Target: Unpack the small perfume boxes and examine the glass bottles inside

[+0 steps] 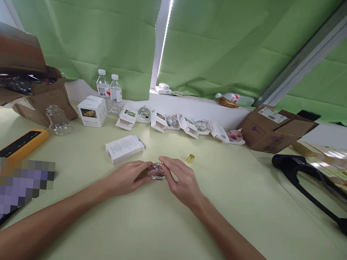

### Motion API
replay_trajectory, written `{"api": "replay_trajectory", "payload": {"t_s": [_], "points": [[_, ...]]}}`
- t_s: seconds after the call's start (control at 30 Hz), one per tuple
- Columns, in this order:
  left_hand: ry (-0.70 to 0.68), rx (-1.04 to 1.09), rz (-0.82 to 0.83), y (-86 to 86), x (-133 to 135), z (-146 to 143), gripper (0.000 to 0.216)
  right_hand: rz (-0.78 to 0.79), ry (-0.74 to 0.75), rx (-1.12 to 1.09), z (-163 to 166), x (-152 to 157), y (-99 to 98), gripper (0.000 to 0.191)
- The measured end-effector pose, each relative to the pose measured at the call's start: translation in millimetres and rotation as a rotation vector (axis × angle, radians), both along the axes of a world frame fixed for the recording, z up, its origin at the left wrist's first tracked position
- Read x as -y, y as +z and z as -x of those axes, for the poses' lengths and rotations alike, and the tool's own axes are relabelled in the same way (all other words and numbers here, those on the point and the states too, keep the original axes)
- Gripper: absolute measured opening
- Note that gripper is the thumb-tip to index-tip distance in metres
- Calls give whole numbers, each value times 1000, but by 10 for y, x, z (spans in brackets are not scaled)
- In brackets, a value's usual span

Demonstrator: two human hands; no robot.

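A small clear glass bottle (157, 174) with something pinkish inside is held low over the pale green tabletop, between both hands. My left hand (127, 177) grips its left side, thumb and fingers closed. At its top, the fingertips of my right hand (183, 182) pinch around a small gold-coloured neck; the fingers partly hide it. A loose gold cap (190, 158) stands on the table just beyond my right hand. Past my left hand lies a white printed carton (125, 148) on its side.
Along the back wall are opened white cartons (159, 121) with glass bottles beside them, a white box (92, 112) and water bottles (116, 94). Cardboard boxes (276, 129) flank the table. At left is a yellow power strip (25, 142); at right, a black curved device (303, 187).
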State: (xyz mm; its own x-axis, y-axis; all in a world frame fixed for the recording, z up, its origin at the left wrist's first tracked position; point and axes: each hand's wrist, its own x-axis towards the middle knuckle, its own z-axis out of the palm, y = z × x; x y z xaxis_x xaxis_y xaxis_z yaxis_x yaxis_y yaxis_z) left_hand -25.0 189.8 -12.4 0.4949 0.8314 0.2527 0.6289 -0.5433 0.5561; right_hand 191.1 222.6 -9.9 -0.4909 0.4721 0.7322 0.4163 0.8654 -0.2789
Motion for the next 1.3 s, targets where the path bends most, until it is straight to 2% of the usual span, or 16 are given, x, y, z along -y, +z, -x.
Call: {"api": "replay_trajectory", "payload": {"t_s": [1.3], "points": [[6,1,-1,3,1,5,28,-21,5,25,-18,-3,-3,41]]}}
